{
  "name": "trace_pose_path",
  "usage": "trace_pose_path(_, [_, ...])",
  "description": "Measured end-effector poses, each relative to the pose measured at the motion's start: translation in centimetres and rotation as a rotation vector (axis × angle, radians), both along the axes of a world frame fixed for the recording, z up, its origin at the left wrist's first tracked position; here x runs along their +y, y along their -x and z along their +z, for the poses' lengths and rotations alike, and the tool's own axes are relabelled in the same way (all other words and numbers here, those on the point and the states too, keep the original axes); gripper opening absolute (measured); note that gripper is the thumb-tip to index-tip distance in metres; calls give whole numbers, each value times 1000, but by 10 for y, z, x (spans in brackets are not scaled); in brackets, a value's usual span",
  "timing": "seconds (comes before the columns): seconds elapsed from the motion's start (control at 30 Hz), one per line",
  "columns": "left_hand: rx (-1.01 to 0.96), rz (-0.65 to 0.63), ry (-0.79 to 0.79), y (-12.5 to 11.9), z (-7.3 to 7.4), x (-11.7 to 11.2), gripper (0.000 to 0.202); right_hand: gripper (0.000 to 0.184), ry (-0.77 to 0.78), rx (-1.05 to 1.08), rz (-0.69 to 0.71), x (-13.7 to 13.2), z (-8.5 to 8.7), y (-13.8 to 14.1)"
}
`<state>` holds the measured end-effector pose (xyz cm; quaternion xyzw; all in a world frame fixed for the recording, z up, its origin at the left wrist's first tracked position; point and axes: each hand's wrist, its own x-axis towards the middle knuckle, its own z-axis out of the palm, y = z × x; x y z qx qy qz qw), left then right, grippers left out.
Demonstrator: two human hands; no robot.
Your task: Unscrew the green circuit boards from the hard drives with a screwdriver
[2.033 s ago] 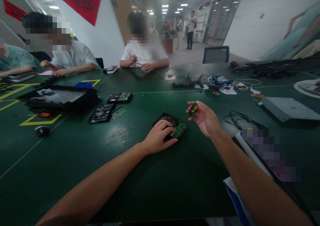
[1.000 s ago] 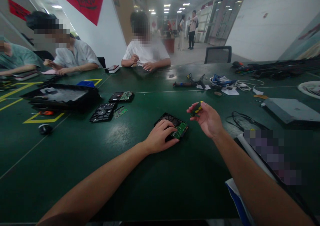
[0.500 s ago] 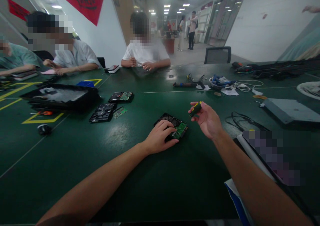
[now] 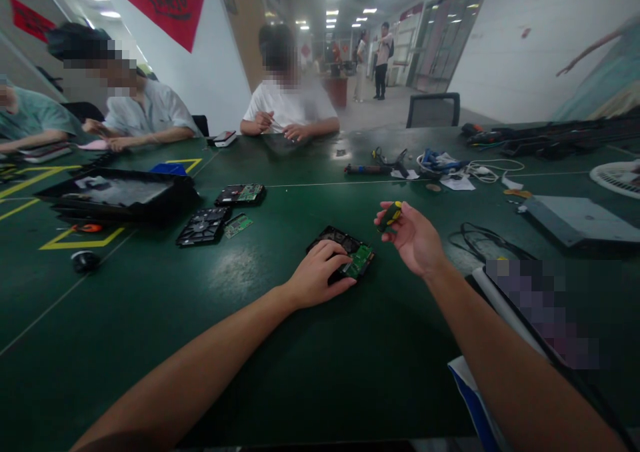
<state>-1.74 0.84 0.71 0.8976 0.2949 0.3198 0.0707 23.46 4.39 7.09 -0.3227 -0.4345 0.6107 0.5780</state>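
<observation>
A black hard drive (image 4: pixel 345 249) with a green circuit board lies board-up on the green table (image 4: pixel 260 345). My left hand (image 4: pixel 317 279) rests on its near left corner, fingers curled over the edge and pressing it down. My right hand (image 4: pixel 413 239) is raised just right of the drive, fingers pinched round the black and yellow handle of a small screwdriver (image 4: pixel 390 217). The screwdriver's tip is too thin to see clearly; it points down toward the drive's right corner.
To the left lie another hard drive (image 4: pixel 240 194), a black frame (image 4: pixel 203 226), a loose green board (image 4: pixel 238 225) and a black tray (image 4: pixel 115 194). Tools and cables (image 4: pixel 440 163) lie beyond; a grey box (image 4: pixel 575 219) sits right. Several people sit across the table.
My right hand has turned the screwdriver handle slightly in its fingers and stays just right of the drive. My left hand has not moved.
</observation>
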Motion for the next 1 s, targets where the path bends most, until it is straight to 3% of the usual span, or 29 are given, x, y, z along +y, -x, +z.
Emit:
trace_pose_path(0.27, [-2,7,-1,-1,2,-1,37,19,-73,-17,-57,-3,-1,3])
trace_pose_path(0.53, [6,5,0,0,1,0,37,34,-38,8,-18,0,-4,2])
trace_pose_path(1.0, [6,7,1,0,0,0,39,28,-62,-17,-25,0,-4,1])
